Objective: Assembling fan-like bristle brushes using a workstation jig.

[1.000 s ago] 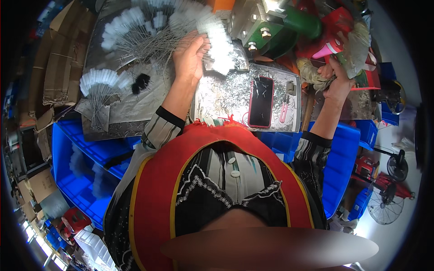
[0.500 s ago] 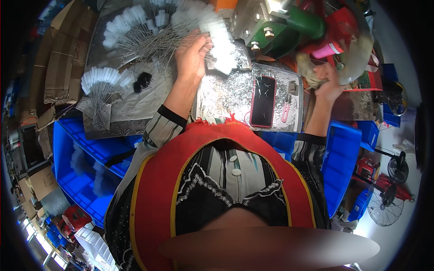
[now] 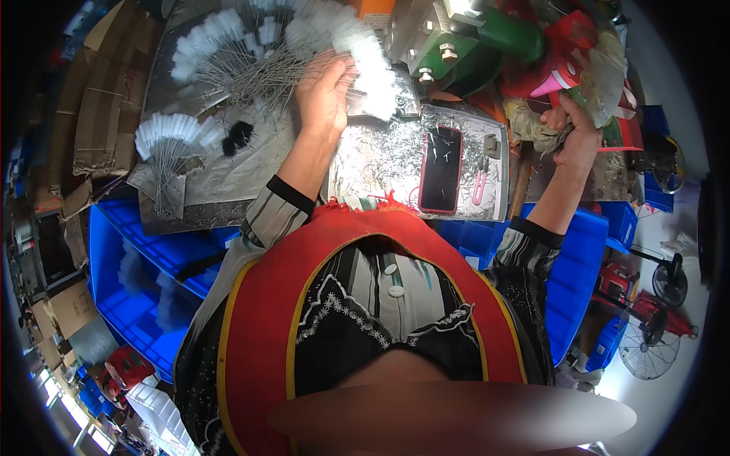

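My left hand (image 3: 323,99) is closed around thin wire stems of white-tufted brushes (image 3: 363,76), beside the machine's metal block. More white wire-stemmed brushes (image 3: 220,57) lie fanned out to its left. A smaller fan of them (image 3: 171,137) sits nearer me, beside a black bristly tuft (image 3: 238,138). At the right, my right hand (image 3: 574,133) grips the rim of a red handwheel (image 3: 566,49), where pale, frayed wrapping (image 3: 532,125) covers it. The fingers curl round the rim and are partly hidden.
A green machine (image 3: 456,64) with bolts stands at the far middle. In front, a tray (image 3: 372,182) strewn with wire clippings holds a phone (image 3: 441,171) and a small pink-handled tool (image 3: 480,182). Blue bins (image 3: 137,304) flank me; cardboard boxes (image 3: 103,106) stand left.
My right hand has moved right and slightly toward me with the handwheel's rim, and the wheel has turned. My left hand has stayed almost in place on the brush stems.
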`<state>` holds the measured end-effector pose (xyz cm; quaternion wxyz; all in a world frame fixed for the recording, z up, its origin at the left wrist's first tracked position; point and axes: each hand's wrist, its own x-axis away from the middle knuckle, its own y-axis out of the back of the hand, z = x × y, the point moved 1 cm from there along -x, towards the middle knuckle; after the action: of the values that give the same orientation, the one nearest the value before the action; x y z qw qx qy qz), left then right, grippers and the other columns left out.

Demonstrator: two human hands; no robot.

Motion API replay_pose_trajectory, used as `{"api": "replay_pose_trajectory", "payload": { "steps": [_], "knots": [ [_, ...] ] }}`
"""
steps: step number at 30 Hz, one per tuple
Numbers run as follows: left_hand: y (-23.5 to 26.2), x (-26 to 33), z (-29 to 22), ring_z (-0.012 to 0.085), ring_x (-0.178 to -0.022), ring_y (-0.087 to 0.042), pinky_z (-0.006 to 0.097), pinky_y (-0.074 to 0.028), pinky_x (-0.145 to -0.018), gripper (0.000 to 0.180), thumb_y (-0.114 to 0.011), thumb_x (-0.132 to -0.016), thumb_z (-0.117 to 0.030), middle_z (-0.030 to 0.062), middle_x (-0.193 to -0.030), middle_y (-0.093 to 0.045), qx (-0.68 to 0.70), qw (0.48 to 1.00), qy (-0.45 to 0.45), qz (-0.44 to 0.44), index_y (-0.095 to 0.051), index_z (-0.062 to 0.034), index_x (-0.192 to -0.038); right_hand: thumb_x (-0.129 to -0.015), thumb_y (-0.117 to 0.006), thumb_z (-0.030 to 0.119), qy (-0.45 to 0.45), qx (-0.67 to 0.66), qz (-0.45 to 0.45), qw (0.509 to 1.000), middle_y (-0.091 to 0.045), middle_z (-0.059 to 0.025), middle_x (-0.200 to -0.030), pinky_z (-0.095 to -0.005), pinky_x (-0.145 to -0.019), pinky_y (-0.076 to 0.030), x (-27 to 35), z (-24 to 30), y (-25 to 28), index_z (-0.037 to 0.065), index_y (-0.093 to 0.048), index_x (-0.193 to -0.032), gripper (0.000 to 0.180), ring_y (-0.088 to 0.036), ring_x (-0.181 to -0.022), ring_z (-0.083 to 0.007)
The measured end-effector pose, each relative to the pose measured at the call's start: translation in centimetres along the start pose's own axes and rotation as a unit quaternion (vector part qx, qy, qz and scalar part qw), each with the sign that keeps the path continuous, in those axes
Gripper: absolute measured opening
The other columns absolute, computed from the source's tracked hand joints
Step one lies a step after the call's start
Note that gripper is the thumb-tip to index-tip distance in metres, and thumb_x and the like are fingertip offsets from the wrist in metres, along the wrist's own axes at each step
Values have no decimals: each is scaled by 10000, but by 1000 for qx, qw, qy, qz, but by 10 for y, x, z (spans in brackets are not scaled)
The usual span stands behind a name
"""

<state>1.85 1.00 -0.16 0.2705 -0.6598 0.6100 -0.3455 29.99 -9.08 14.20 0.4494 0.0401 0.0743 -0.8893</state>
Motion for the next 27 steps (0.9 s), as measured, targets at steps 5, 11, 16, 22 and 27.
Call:
{"api": "replay_pose_trajectory", "payload": {
  "steps": [5,11,16,22,27],
  "knots": [
    [1,-1,1,209,-852,-573,341,-485,-773,206,-566,-762,42,118,-907,-596,2,1000,-6,-7,-554,13,-966,-715,-559,45,-19,18,17,1000,-362,-40,-459,-322,-502,-415,-2,4,-1,41,-446,-526,220,-396,-417,-165],
    [2,-2,5,215,-855,-574,343,-490,-776,189,-565,-768,45,123,-901,-596,13,1000,0,-9,-553,21,-955,-727,-521,24,188,-30,24,982,-390,-67,-473,-348,-583,-434,1,-79,7,37,-423,-495,253,-434,-470,-203],
    [2,-4,6,208,-831,-582,326,-496,-769,199,-559,-772,49,133,-899,-594,4,1000,-11,12,-543,31,-970,-740,-505,34,77,-35,24,996,-385,-65,-478,-352,-596,-436,0,-48,11,41,-422,-489,264,-426,-468,-194],
    [-4,-3,7,201,-818,-586,316,-496,-776,241,-560,-770,54,125,-888,-593,3,999,-45,-13,-519,37,-1006,-684,-566,21,-1,-25,5,1000,-414,-77,-460,-321,-506,-432,-4,-14,8,-24,-488,-545,166,-440,-433,-184],
    [-9,-4,8,196,-811,-587,305,-499,-761,247,-563,-771,50,119,-879,-592,-34,998,-52,-14,-515,39,-1013,-719,-564,50,-19,9,3,1000,-354,-39,-464,-331,-525,-417,-2,0,-1,33,-454,-518,229,-403,-437,-172]
  ]
}}
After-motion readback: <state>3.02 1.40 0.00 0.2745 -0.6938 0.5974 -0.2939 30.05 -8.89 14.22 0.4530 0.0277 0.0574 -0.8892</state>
